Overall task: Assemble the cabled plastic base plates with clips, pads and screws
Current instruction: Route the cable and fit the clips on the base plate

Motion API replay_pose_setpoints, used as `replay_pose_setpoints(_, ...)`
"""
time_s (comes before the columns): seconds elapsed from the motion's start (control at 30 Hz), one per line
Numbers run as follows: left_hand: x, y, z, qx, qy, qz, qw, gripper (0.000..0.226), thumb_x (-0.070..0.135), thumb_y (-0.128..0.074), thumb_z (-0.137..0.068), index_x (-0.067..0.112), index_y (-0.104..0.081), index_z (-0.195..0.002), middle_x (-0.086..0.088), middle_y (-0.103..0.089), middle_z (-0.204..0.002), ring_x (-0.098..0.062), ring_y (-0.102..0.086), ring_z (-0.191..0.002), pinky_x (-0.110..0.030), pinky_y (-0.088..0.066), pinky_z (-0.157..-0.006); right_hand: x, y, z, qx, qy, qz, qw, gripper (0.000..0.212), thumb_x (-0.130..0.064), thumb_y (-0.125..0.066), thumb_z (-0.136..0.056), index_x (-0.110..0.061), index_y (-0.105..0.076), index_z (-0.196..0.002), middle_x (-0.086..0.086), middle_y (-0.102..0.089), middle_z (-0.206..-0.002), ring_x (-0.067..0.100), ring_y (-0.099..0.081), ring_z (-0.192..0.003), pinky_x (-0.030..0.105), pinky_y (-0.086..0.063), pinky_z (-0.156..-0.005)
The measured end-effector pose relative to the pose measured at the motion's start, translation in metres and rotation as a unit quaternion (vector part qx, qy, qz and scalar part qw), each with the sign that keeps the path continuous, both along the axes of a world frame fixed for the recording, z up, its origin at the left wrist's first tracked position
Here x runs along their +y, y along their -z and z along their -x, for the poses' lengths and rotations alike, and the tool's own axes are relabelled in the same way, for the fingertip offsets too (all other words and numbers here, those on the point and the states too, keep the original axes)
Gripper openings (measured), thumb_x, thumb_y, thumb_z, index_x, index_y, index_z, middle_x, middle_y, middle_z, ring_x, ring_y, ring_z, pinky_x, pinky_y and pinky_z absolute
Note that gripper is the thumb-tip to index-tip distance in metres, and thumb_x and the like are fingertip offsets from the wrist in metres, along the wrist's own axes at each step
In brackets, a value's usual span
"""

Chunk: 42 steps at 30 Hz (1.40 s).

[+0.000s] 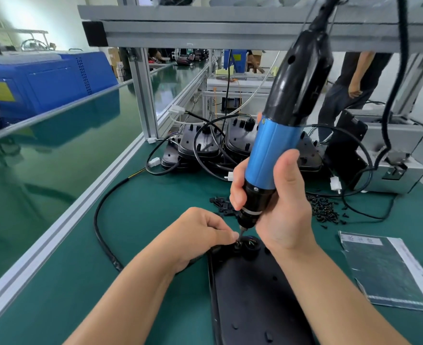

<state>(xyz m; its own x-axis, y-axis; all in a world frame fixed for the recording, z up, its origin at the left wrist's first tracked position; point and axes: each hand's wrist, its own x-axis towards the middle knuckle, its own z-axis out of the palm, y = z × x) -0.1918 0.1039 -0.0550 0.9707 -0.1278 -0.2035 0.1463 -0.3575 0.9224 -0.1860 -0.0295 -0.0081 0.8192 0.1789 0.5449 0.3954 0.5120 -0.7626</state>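
A black plastic base plate (250,295) lies flat on the green mat in front of me, its cable (101,235) looping off to the left. My right hand (282,210) grips a blue and black electric screwdriver (272,155), held upright with its bit down on the plate's far end. My left hand (200,232) pinches a small part, a clip or screw, right under the bit at the plate's cable entry (245,245). The pinched part is mostly hidden by my fingertips.
Stacked cabled base plates (205,143) stand at the back. Loose black clips (223,205) and screws (322,207) lie behind my hands. A sheet in a plastic bag (385,267) lies on the right, a grey metal box (390,160) behind it. A person stands at far right.
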Motion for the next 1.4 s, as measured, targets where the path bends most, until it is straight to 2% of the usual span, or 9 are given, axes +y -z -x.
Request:
replay_pose_setpoints(0.17, 0.002, 0.004, -0.001, 0.025, 0.001, 0.055, 0.998, 0.011, 0.016, -0.078, -0.075, 0.007, -0.073, -0.072, -0.007, -0.069, -0.074, -0.014, -0.059, -0.071, -0.032, -0.047, -0.083, 0.0, 0.006, -0.005, -0.003, -0.039, -0.001, 0.999, 0.066, -0.068, -0.058, -0.077, -0.01, -0.053, -0.108, 0.011, -0.054, -0.07, 0.022, -0.044, -0.046, 0.029, -0.039, -0.048)
replay_pose_setpoints(0.4, 0.001, 0.006, 0.002, 0.017, -0.004, 0.065, 0.998, 0.009, 0.013, -0.076, -0.078, 0.007, -0.072, -0.073, -0.008, -0.066, -0.073, -0.017, -0.056, -0.071, -0.03, -0.045, -0.076, -0.004, 0.009, -0.015, 0.027, -0.096, -0.043, 0.994, 0.044, -0.064, -0.06, -0.075, -0.026, -0.067, -0.094, 0.007, -0.053, -0.067, 0.015, -0.045, -0.046, 0.026, -0.038, -0.048)
replay_pose_setpoints(0.53, -0.001, 0.008, 0.005, 0.001, -0.013, 0.053, 0.999, 0.013, 0.014, -0.076, -0.079, 0.014, -0.072, -0.067, -0.007, -0.063, -0.071, -0.017, -0.053, -0.07, -0.03, -0.043, -0.073, -0.006, 0.011, -0.02, 0.048, -0.163, -0.062, 0.984, 0.056, -0.06, -0.056, -0.079, -0.022, -0.059, -0.119, 0.008, -0.053, -0.068, 0.015, -0.045, -0.047, 0.025, -0.038, -0.048)
replay_pose_setpoints(0.67, -0.001, 0.009, 0.008, -0.016, -0.006, 0.036, 0.999, 0.014, 0.018, -0.075, -0.079, 0.017, -0.072, -0.065, -0.008, -0.065, -0.074, -0.018, -0.052, -0.07, -0.03, -0.042, -0.071, -0.005, 0.011, -0.023, 0.048, -0.231, -0.048, 0.971, 0.053, -0.062, -0.059, -0.078, -0.018, -0.065, -0.109, 0.008, -0.055, -0.066, 0.014, -0.047, -0.045, 0.024, -0.039, -0.048)
replay_pose_setpoints(1.0, -0.004, 0.009, 0.011, -0.052, -0.017, 0.012, 0.998, 0.023, 0.02, -0.075, -0.079, 0.026, -0.071, -0.058, -0.003, -0.064, -0.069, -0.013, -0.052, -0.065, -0.027, -0.043, -0.068, -0.007, 0.009, -0.029, 0.054, -0.285, -0.067, 0.955, 0.06, -0.056, -0.062, -0.079, -0.017, -0.052, -0.123, 0.008, -0.053, -0.067, 0.015, -0.047, -0.048, 0.027, -0.041, -0.05)
replay_pose_setpoints(1.13, -0.002, 0.008, 0.011, -0.048, -0.008, 0.01, 0.999, 0.016, 0.021, -0.075, -0.079, 0.02, -0.072, -0.063, -0.009, -0.064, -0.072, -0.017, -0.051, -0.068, -0.031, -0.042, -0.07, -0.011, 0.007, -0.026, 0.052, -0.243, -0.059, 0.967, 0.069, -0.056, -0.064, -0.076, -0.018, -0.048, -0.132, 0.01, -0.051, -0.069, 0.017, -0.045, -0.051, 0.03, -0.041, -0.054)
replay_pose_setpoints(1.2, -0.001, 0.007, 0.011, -0.05, -0.001, -0.005, 0.999, 0.013, 0.024, -0.075, -0.079, 0.018, -0.073, -0.068, -0.011, -0.067, -0.075, -0.015, -0.054, -0.069, -0.032, -0.045, -0.073, -0.019, 0.004, -0.025, 0.046, -0.193, -0.062, 0.978, 0.059, -0.056, -0.06, -0.079, -0.019, -0.055, -0.124, 0.01, -0.052, -0.07, 0.018, -0.045, -0.051, 0.03, -0.041, -0.054)
replay_pose_setpoints(1.3, 0.001, 0.006, 0.011, -0.058, 0.002, -0.036, 0.998, 0.012, 0.028, -0.075, -0.079, 0.02, -0.074, -0.071, -0.003, -0.072, -0.078, -0.007, -0.06, -0.07, -0.029, -0.05, -0.078, -0.049, -0.003, -0.026, 0.065, -0.055, -0.033, 0.996, 0.043, -0.058, -0.058, -0.08, -0.02, -0.064, -0.099, 0.009, -0.058, -0.069, 0.019, -0.048, -0.05, 0.028, -0.044, -0.052)
replay_pose_setpoints(1.4, 0.003, 0.006, 0.011, -0.067, -0.001, -0.057, 0.996, 0.011, 0.031, -0.074, -0.08, 0.023, -0.074, -0.072, 0.001, -0.073, -0.08, -0.006, -0.064, -0.073, -0.026, -0.051, -0.08, -0.096, -0.004, -0.027, 0.098, 0.126, 0.034, 0.987, 0.036, -0.055, -0.051, -0.086, -0.02, -0.055, -0.094, 0.006, -0.059, -0.067, 0.018, -0.049, -0.049, 0.025, -0.046, -0.049)
